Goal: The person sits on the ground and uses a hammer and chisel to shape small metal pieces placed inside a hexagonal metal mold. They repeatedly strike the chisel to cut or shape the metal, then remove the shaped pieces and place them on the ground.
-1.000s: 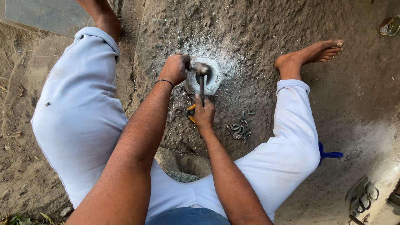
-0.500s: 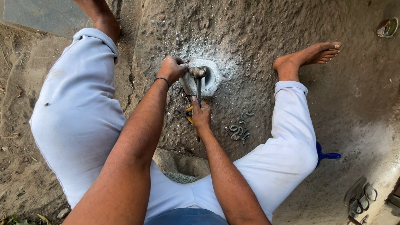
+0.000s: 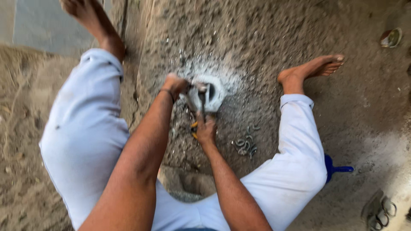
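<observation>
Ground [image 3: 351, 111]: packed earth, rough and matt, dusted with pale powder around the round block [image 3: 216, 92] — stone-like, grey-white, dull. Trousers [image 3: 85, 128]: light cloth, smooth, matt. Small rings [image 3: 245, 144] on the dirt: dull grey metal. Blue object [image 3: 336, 169] behind the knee — plastic, smooth. Tool material unclear from blur.

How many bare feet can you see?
2. One foot is at the top left, past the bent left knee. The other foot is at the right, toes pointing right on the dusty ground.
</observation>
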Tool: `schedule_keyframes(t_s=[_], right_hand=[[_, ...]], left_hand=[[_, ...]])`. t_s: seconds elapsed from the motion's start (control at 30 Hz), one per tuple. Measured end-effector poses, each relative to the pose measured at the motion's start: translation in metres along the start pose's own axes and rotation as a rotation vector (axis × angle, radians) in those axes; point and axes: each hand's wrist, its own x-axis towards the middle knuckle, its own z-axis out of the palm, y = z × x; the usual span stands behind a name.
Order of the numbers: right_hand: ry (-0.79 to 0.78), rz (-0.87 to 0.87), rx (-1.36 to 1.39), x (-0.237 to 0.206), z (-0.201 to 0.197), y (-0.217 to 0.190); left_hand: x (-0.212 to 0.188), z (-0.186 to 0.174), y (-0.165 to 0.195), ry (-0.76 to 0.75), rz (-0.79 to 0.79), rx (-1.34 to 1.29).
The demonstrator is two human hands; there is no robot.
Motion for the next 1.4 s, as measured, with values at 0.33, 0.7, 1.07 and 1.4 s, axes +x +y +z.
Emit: schedule_keyframes(t_s=[0.33,0.7,1.07,1.4], right_hand=[[0.075,-0.273,0.25,0.009,-0.015,-0.006],[0.081,0.092,0.097,0.008,-0.01,0.0],[-0.028,0.089,-0.065,0.002,-0.004,0.002],[0.086,-0.223,0.291,0.01,-0.012,-0.004]], left_hand=[[-0.008,-0.002,0.01,-0.018,-0.205,-0.091],[0.0,0.003,0.007,-0.028,-0.192,-0.08],[-0.007,0.003,0.01,0.007,-0.195,-0.052],[-0.012,0.003,0.008,0.008,-0.148,-0.071]])
